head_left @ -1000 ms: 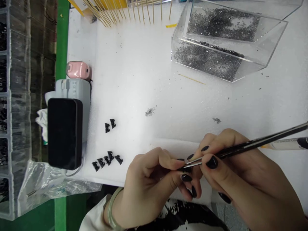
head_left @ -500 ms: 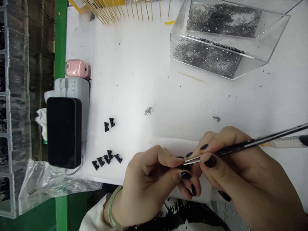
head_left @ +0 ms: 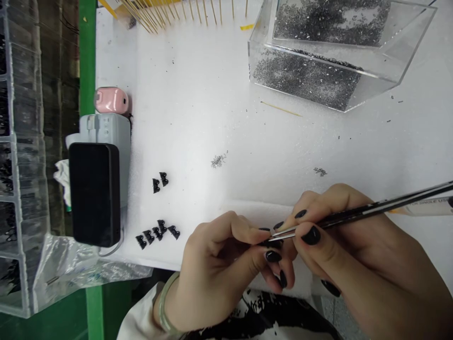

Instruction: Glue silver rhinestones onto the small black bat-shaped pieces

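Note:
My left hand (head_left: 219, 269) is closed, pinching a small black piece (head_left: 275, 244) between thumb and index finger; most of it is hidden by the fingers. Tweezers (head_left: 371, 210), black with silver tips, are gripped in my right hand (head_left: 368, 264). Their tips, slightly apart, meet the black piece at my left fingertips. Whether they pinch a tiny bit there is too small to tell. Several small black clip-like pieces (head_left: 156, 233) lie to the left on the white mat, with two more black pieces (head_left: 160, 182) above them.
Clear acrylic boxes (head_left: 399, 71) of tiny dark bits stand at back right. Small heaps of bits (head_left: 218, 161) dot the white mat (head_left: 198, 104). A labelled tube (head_left: 424, 207) lies behind my right hand. At left are a black phone-like device (head_left: 94, 193) and a pink case (head_left: 111, 100).
The tweezer tips have shifted very slightly at the black piece. Both hands hold almost the same pose. The whole view has moved a little.

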Demonstrator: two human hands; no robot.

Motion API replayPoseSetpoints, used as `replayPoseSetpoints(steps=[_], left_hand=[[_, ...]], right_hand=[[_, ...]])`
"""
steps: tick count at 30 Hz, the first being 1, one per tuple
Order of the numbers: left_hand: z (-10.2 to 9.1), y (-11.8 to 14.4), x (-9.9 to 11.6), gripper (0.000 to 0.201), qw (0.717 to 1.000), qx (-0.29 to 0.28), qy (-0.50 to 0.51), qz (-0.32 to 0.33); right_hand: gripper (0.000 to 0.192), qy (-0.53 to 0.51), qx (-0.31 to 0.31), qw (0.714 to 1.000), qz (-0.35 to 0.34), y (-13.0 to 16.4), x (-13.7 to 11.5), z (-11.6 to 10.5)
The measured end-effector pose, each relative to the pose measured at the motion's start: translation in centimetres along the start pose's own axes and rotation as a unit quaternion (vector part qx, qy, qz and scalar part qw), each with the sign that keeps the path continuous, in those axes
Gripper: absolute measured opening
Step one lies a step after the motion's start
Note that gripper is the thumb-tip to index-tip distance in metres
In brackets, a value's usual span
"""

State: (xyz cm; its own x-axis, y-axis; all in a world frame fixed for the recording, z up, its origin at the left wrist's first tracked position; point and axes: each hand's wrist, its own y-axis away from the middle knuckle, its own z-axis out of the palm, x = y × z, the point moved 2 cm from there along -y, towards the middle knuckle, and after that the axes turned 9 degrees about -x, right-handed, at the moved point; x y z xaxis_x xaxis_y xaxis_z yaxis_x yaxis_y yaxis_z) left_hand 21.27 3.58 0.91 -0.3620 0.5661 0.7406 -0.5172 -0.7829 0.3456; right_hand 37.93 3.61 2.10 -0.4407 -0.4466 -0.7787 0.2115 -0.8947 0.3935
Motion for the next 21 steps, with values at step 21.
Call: replayPoseSetpoints(steps=[21], left_hand=[[-0.15,0.29,-0.15,0.023,1.000,0.002,-0.009,-0.019]], right_hand=[[0.017,-0.013,-0.003,1.000,-0.005,0.39,0.02,-0.16]])
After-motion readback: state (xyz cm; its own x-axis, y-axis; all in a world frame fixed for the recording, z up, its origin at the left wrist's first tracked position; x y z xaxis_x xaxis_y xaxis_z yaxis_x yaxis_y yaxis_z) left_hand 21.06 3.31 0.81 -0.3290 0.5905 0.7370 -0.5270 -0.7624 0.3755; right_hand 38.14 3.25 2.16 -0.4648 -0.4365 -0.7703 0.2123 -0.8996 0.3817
